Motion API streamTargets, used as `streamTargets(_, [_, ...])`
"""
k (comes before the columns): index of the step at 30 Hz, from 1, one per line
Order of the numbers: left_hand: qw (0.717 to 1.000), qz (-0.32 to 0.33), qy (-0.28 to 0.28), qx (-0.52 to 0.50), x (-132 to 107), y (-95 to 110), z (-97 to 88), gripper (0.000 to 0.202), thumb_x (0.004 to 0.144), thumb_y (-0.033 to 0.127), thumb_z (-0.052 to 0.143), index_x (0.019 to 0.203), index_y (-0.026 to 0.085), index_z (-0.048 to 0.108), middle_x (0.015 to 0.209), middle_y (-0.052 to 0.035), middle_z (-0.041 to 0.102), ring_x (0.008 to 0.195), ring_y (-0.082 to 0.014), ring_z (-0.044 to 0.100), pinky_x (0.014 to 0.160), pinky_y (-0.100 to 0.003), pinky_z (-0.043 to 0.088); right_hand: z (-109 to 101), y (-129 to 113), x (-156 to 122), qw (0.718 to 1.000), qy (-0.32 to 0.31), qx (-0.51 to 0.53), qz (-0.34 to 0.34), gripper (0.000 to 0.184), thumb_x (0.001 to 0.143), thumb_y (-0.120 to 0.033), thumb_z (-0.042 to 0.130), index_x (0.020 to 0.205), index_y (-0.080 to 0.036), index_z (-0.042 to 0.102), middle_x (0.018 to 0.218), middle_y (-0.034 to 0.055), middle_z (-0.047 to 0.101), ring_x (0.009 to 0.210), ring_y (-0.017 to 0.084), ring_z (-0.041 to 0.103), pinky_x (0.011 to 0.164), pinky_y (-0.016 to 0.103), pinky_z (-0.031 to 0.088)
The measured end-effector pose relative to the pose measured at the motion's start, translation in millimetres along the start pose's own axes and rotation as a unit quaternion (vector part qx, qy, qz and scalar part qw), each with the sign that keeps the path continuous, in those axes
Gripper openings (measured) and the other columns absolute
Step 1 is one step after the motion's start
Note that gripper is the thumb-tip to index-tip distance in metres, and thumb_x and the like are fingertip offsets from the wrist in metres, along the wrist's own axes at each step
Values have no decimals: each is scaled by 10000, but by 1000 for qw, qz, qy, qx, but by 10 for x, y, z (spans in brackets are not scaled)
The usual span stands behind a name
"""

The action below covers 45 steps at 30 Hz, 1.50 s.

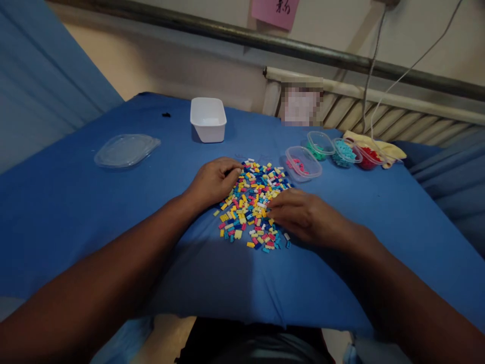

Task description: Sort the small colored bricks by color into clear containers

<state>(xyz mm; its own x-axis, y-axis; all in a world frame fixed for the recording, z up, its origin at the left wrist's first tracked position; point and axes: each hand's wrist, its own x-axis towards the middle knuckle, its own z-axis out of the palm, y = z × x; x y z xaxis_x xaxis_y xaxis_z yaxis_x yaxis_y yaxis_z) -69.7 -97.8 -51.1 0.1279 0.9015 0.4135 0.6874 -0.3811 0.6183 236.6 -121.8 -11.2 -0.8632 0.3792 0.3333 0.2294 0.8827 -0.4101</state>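
The left hand (214,180) and right hand (306,215), their grips impossible to tell, flank the brick pile (253,202), where light picking should scatter least.

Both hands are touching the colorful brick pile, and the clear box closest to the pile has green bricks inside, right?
Not quite: the head view shows pink bricks in that clear box, not green. The left hand and right hand do touch the brick pile.
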Motion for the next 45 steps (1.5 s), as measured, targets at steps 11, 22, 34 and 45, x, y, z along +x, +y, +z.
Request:
streamTargets(11, [1000,1,-8,-3,-8,21,-3,309,1033,375,562,1083,224,826,1182,-68,820,1143,-259,763,1077,-428,595,-158,141,-210,998,-12,-34,42,256,1069,-148,597,1226,-243,776,1211,111,804,1124,270,744,972,428,606])
streamTargets(22, [1000,11,-3,-6,-12,-11,2,306,1034,358,562,1078,211,827,1161,-68,822,1126,-257,768,1052,-416,591,-229,194,-288,997,-27,-58,41,213,1019,-119,633,1149,-221,768,1070,98,795,996,257,740,885,398,605])
streamTargets(34, [1000,21,3,-9,-13,-15,13,293,1037,342,567,1072,207,825,1153,-65,821,1114,-246,772,1045,-404,596,-295,236,-382,995,-57,-55,57,184,1024,-135,665,1142,-234,767,1052,81,807,976,247,749,886,375,580])
streamTargets(45, [1000,9,0,-12,-11,-5,5,299,1033,350,573,1087,216,835,1165,-67,822,1116,-248,771,1048,-406,601,-163,129,-249,986,-102,-118,62,105,1078,-236,681,1068,-209,782,992,79,768,915,243,694,802,357,505])
